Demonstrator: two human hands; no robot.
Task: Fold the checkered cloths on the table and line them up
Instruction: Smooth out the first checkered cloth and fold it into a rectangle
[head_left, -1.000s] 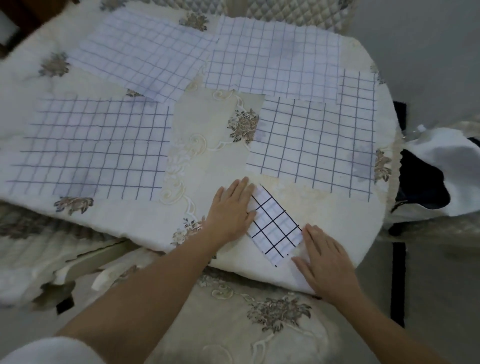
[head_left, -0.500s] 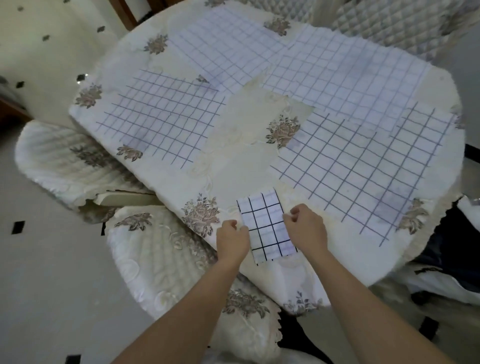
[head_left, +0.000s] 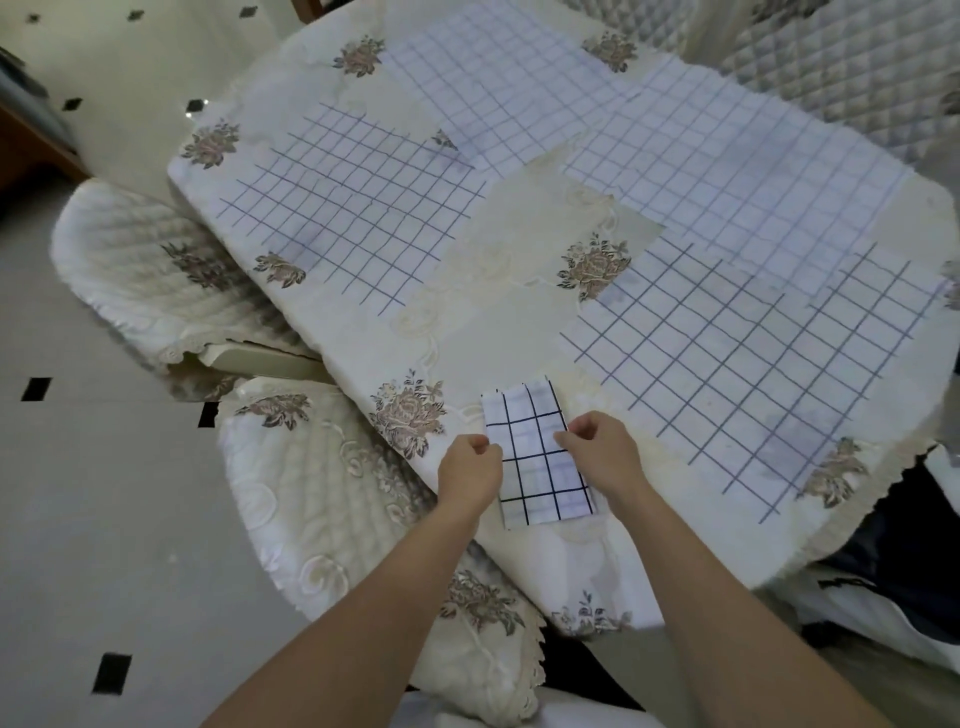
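Note:
A small folded checkered cloth (head_left: 535, 457) with dark lines lies at the near edge of the table (head_left: 498, 322). My left hand (head_left: 470, 475) pinches its left edge with curled fingers. My right hand (head_left: 605, 457) pinches its right edge. Several unfolded checkered cloths with pale lines lie flat further back: one at the left (head_left: 353, 208), one at the far middle (head_left: 498, 88), one at the far right (head_left: 737, 171) and one at the near right (head_left: 737, 364).
The table wears a cream embroidered cover with brown flower motifs. A quilted chair (head_left: 363, 519) stands under my arms and another (head_left: 156, 270) at the left. Tiled floor (head_left: 104, 519) lies to the left. Dark and white items (head_left: 893, 597) sit at the lower right.
Both hands went from lying flat on the folded cloth to pinching its side edges. The cloth now lies squarer to me. My head has shifted, showing more of the left.

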